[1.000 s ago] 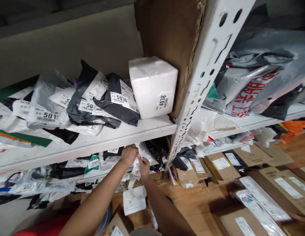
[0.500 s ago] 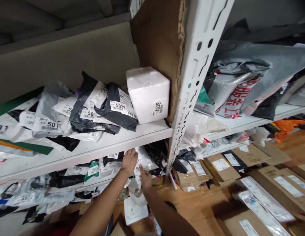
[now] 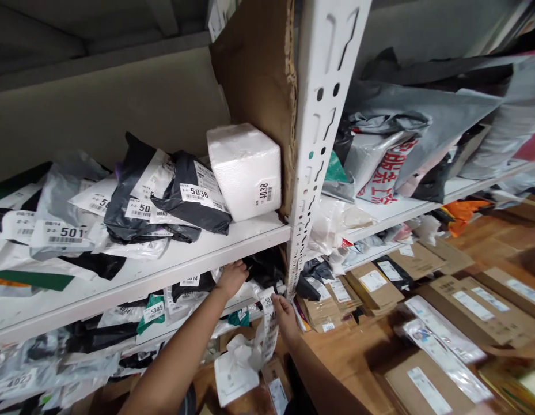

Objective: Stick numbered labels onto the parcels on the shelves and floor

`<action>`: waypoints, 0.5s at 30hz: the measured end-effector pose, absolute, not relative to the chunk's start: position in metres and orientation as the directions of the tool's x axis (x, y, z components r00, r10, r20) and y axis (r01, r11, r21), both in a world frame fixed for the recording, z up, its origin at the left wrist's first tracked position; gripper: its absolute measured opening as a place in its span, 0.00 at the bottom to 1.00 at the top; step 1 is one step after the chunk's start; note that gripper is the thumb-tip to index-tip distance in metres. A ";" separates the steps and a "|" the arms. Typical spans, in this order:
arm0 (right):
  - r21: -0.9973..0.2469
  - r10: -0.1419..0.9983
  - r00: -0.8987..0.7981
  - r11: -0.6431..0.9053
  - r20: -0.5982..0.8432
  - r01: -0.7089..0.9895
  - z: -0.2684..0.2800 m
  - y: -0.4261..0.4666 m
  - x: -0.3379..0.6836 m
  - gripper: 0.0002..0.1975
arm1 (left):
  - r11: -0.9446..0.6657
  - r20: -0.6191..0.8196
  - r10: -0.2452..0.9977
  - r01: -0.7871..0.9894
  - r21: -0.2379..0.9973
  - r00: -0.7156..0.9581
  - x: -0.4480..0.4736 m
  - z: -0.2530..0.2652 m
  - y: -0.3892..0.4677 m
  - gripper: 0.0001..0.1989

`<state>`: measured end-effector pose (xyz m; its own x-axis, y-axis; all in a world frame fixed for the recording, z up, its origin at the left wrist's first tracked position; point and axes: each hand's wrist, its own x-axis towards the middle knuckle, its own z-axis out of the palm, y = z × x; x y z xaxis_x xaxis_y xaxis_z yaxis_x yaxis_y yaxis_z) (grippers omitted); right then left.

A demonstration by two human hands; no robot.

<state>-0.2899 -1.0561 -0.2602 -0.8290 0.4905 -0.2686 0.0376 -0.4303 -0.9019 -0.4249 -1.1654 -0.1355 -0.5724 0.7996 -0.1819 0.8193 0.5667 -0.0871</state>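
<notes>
White paper forms the long, curling strip of printed labels (image 3: 270,331) whose upper end the right hand (image 3: 286,317) pinches between thumb and fingers, just below the lower shelf. One label near the grip begins "501"; the smaller print cannot be made out. The strip hangs down beside a crumpled white sheet (image 3: 236,374). The left hand (image 3: 231,279) reaches beneath the upper shelf with its fingers stretched forward, near a glossy black plastic parcel (image 3: 264,268); I cannot tell whether it grips anything.

On the white metal upper shelf (image 3: 245,239), a white foam box (image 3: 242,173) bears "4038" printed sideways beside a barcode. Leaning next to it, a dark grey plastic parcel (image 3: 172,203) shows "08/14", "2-2-" and "5036". Farther left, a translucent grey plastic bag (image 3: 60,193) carries "08/14", "2-2-" and a number starting "501". Below, a green plastic parcel (image 3: 143,324) reads "5005", and a clear plastic bag (image 3: 46,383) at lower left reads "4023". Right of the perforated white metal upright (image 3: 308,178), a white plastic bag (image 3: 364,153) displays large red Chinese characters. Brown cardboard boxes (image 3: 416,377) with white labels lie on the wood-toned floor (image 3: 349,349).
</notes>
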 end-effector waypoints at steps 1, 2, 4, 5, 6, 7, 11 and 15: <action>-0.905 0.485 -0.837 -0.425 -0.253 0.027 -0.257 -1.055 -0.296 0.24 | 0.542 -0.205 0.815 0.838 -0.064 -0.542 -0.428 -0.135 -1.168 0.11; -0.908 0.481 -0.844 -0.419 -0.237 0.017 -0.255 -1.054 -0.303 0.24 | 0.518 -0.225 0.829 0.854 -0.037 -0.513 -0.430 -0.135 -1.170 0.11; -0.916 0.485 -0.849 -0.401 -0.208 -0.004 -0.251 -1.057 -0.316 0.24 | 0.490 -0.265 0.843 0.871 0.019 -0.468 -0.434 -0.134 -1.173 0.11; -0.922 0.497 -0.845 -0.388 -0.199 -0.012 -0.250 -1.060 -0.324 0.24 | 0.490 -0.286 0.841 0.870 0.045 -0.459 -0.437 -0.134 -1.174 0.11; -0.928 0.518 -0.833 -0.372 -0.194 -0.015 -0.249 -1.064 -0.331 0.25 | 0.500 -0.306 0.834 0.863 0.067 -0.459 -0.439 -0.134 -1.174 0.12; -0.936 0.546 -0.815 -0.353 -0.193 -0.015 -0.249 -1.069 -0.339 0.25 | 0.521 -0.322 0.821 0.849 0.084 -0.472 -0.442 -0.133 -1.173 0.12; -0.963 0.674 -0.711 -0.267 -0.203 0.022 -0.248 -1.084 -0.366 0.28 | 0.656 -0.330 0.734 0.746 0.116 -0.594 -0.450 -0.136 -1.166 0.15; -0.975 0.739 -0.640 -0.206 -0.210 0.083 -0.249 -1.093 -0.380 0.27 | 0.745 -0.325 0.653 0.657 0.113 -0.684 -0.449 -0.142 -1.158 0.16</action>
<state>-0.3797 -1.0930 -0.2490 -0.6396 0.7393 -0.2104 0.0827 -0.2059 -0.9751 -0.4488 -1.1580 -0.1424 -0.6845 0.6525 -0.3251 0.6568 0.7455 0.1135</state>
